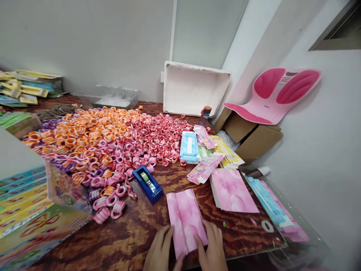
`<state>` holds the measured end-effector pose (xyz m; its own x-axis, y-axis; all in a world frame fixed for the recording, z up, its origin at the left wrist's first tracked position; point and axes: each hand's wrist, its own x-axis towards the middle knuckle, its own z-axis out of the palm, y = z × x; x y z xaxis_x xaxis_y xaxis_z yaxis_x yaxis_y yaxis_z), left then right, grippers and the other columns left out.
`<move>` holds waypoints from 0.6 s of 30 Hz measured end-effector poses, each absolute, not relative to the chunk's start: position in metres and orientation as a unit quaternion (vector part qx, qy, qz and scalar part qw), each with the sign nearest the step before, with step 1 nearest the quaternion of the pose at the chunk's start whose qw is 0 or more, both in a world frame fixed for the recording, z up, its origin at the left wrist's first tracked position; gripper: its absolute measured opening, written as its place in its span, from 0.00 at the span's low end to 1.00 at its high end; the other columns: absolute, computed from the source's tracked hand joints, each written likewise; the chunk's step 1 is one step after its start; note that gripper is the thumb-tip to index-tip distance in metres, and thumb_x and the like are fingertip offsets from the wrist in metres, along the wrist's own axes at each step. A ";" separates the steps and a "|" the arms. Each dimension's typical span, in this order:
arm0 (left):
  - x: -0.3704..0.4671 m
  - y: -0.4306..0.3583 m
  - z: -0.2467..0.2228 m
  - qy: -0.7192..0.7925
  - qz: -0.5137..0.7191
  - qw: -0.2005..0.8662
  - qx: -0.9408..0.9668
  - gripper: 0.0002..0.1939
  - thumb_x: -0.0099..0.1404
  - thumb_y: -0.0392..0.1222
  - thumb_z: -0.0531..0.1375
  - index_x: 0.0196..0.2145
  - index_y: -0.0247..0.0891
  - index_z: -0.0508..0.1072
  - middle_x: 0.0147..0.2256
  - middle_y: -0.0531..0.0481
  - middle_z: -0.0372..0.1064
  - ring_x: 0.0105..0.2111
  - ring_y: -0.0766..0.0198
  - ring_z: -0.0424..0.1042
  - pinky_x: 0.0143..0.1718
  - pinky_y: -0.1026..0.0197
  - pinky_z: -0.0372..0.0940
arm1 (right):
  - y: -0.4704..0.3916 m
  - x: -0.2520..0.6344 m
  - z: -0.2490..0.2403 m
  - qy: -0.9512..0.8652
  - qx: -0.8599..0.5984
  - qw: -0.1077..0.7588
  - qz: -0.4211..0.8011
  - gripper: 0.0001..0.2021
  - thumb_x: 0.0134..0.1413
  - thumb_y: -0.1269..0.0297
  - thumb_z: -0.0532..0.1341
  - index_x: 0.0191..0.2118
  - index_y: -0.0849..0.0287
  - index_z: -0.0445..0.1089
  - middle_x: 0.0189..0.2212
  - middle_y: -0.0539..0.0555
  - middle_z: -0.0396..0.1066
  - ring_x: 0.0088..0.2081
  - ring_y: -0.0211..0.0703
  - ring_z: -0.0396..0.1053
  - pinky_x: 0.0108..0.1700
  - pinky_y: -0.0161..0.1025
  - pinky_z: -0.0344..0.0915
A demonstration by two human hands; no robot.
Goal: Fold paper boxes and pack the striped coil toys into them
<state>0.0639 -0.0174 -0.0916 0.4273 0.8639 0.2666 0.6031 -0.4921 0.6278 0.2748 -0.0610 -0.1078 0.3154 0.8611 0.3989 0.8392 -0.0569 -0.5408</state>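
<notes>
A pink patterned paper sheet (pixel 184 218) with a lengthwise crease lies before me at the front of the table. My left hand (pixel 160 249) grips its lower left edge, with the thumb at the bottom corner. On the opposite side my right hand (pixel 211 246) holds the lower right edge, its thumb resting on top of the paper. To the right is a stack of similar pink sheets (pixel 235 190). A blue tape dispenser (pixel 148 184) stands just beyond the sheet on the left.
A big heap of orange, pink and red striped coils (pixel 113 139) covers the table's left and middle. Printed cards (pixel 205 167) lie behind the stack. A display box (pixel 31 226) fills the left front. A white foam box (pixel 194 88) and a bottle (pixel 205 114) stand at the back.
</notes>
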 end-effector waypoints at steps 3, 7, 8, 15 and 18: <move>0.065 -0.017 -0.081 0.456 0.281 0.229 0.813 0.33 0.69 0.46 0.64 0.68 0.38 0.63 0.65 0.31 0.65 0.63 0.42 0.70 0.60 0.43 0.72 | -0.062 0.267 -0.095 -0.546 -0.745 0.381 0.041 0.17 0.71 0.53 0.57 0.57 0.55 0.71 0.50 0.60 0.77 0.52 0.60 0.74 0.53 0.56 0.70; 0.065 -0.019 -0.073 0.456 0.265 0.242 0.815 0.35 0.70 0.45 0.63 0.70 0.41 0.58 0.69 0.31 0.59 0.66 0.40 0.67 0.61 0.40 0.71 | -0.063 0.257 -0.088 -0.524 -0.747 0.405 0.055 0.17 0.72 0.52 0.56 0.55 0.56 0.72 0.49 0.60 0.77 0.51 0.59 0.73 0.54 0.56 0.68; 0.065 -0.020 -0.072 0.453 0.265 0.246 0.815 0.35 0.70 0.45 0.63 0.70 0.41 0.59 0.69 0.30 0.58 0.66 0.40 0.67 0.61 0.40 0.71 | -0.064 0.256 -0.087 -0.522 -0.747 0.409 0.053 0.17 0.72 0.52 0.56 0.54 0.57 0.72 0.48 0.61 0.77 0.51 0.59 0.73 0.53 0.56 0.68; 0.070 -0.022 -0.062 0.477 0.315 0.258 0.779 0.34 0.70 0.50 0.63 0.69 0.41 0.59 0.69 0.29 0.57 0.67 0.37 0.62 0.63 0.33 0.66 | -0.059 0.258 -0.064 -0.506 -0.719 0.475 0.044 0.11 0.68 0.57 0.62 0.48 0.57 0.75 0.46 0.61 0.78 0.49 0.57 0.75 0.54 0.56 0.67; 0.075 -0.026 -0.051 0.512 0.380 0.274 0.720 0.34 0.70 0.55 0.63 0.68 0.40 0.60 0.67 0.29 0.60 0.68 0.34 0.61 0.65 0.28 0.59 | -0.052 0.254 -0.044 -0.482 -0.669 0.565 0.039 0.06 0.65 0.64 0.65 0.45 0.57 0.76 0.46 0.62 0.78 0.48 0.55 0.76 0.50 0.51 0.72</move>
